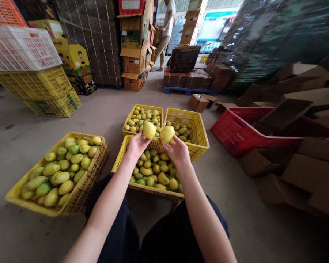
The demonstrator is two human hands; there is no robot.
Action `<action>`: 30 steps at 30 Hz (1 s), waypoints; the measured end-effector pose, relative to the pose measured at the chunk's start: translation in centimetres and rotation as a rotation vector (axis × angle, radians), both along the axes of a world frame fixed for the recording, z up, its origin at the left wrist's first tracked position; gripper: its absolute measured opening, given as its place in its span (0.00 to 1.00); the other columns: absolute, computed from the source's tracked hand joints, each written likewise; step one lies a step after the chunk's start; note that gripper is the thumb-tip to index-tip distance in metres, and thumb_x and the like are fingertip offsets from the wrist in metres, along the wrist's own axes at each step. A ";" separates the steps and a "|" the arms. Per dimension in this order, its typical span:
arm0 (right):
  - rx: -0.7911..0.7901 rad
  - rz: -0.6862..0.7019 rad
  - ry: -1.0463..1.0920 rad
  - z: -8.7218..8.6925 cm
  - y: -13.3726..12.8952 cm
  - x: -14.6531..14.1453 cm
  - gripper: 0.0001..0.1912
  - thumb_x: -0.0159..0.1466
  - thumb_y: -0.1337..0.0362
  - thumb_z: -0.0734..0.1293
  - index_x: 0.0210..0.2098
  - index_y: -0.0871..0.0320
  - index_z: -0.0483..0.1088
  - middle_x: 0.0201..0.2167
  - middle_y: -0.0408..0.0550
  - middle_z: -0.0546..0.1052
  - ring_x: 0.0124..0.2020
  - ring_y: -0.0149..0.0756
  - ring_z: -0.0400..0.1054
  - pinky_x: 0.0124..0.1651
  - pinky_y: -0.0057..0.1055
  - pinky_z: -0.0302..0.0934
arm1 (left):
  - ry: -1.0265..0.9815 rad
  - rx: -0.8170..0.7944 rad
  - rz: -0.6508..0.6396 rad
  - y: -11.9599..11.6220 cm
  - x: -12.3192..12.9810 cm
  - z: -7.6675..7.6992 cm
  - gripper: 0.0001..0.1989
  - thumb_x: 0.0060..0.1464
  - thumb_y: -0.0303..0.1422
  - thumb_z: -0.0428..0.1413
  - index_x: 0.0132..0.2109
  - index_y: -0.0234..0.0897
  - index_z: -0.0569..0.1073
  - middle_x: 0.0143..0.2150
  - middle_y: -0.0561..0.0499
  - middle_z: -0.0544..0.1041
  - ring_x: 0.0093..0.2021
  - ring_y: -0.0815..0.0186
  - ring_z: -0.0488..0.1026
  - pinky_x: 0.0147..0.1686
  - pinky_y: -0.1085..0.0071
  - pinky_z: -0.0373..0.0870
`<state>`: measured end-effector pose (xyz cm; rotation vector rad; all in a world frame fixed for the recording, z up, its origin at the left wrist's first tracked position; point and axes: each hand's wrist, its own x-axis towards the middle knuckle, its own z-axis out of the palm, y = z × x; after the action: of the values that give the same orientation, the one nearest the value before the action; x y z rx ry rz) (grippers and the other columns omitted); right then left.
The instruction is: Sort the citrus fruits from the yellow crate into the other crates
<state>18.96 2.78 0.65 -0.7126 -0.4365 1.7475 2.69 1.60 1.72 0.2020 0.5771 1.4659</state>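
My left hand [137,145] holds a yellow lemon [148,130] at its fingertips. A second yellow lemon [167,134] is in the fingers of my right hand [178,150], a small gap away from the first. Both are raised over the near yellow crate [120,157], which is filled with green and yellow lemons. Behind it stand a back left crate [125,128] full of lemons and a back right crate [200,133] with fewer lemons in view. My right hand and forearm hide part of the near crate.
Another full lemon crate [82,191] stands at the left. A red crate [230,137] and loose cardboard boxes [312,175] lie at the right. Stacked crates [41,80] are at the far left; a person [164,36] is in the background.
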 end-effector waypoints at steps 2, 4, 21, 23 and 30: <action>0.013 0.002 0.010 0.1 -0.1 -0.2 0.07 0.60 0.67 0.64 0.36 0.62 0.71 0.29 0.52 0.80 0.31 0.39 0.75 0.34 0.32 0.72 | -0.026 0.024 -0.041 -0.1 0.0 0.1 0.13 0.64 0.32 0.46 0.46 0.30 0.72 0.46 0.41 0.77 0.52 0.57 0.74 0.44 0.68 0.77; 0.027 -0.007 0.022 0.2 -0.3 -0.5 0.07 0.61 0.65 0.64 0.37 0.60 0.71 0.29 0.48 0.79 0.29 0.36 0.74 0.32 0.31 0.72 | -0.052 0.039 -0.092 -0.2 0.0 0.2 0.15 0.64 0.35 0.47 0.47 0.29 0.72 0.44 0.41 0.77 0.48 0.59 0.76 0.40 0.71 0.78; -0.089 -0.041 -0.028 0.7 -0.5 -1.1 0.19 0.68 0.52 0.55 0.33 0.58 0.69 0.21 0.45 0.76 0.19 0.33 0.70 0.18 0.26 0.64 | 0.051 0.048 -0.174 -0.4 -0.1 0.1 0.23 0.63 0.46 0.43 0.44 0.33 0.74 0.27 0.48 0.74 0.22 0.73 0.69 0.19 0.80 0.68; -0.109 0.005 -0.048 0.4 -0.5 -1.1 0.21 0.69 0.52 0.53 0.35 0.58 0.69 0.22 0.47 0.77 0.19 0.35 0.71 0.18 0.27 0.64 | 0.066 0.052 -0.185 -0.4 0.0 0.0 0.22 0.65 0.44 0.41 0.48 0.35 0.73 0.30 0.48 0.76 0.23 0.72 0.71 0.21 0.79 0.70; -0.122 0.039 0.012 0.3 -0.8 -0.7 0.22 0.68 0.51 0.52 0.40 0.60 0.69 0.24 0.50 0.78 0.20 0.37 0.72 0.19 0.29 0.66 | 0.110 0.045 -0.196 -0.5 0.0 -0.2 0.21 0.65 0.44 0.41 0.53 0.38 0.70 0.37 0.50 0.78 0.29 0.68 0.76 0.24 0.75 0.74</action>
<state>18.23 1.96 0.98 -0.7842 -0.3401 1.8261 2.68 1.09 1.51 0.3665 0.5957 1.2838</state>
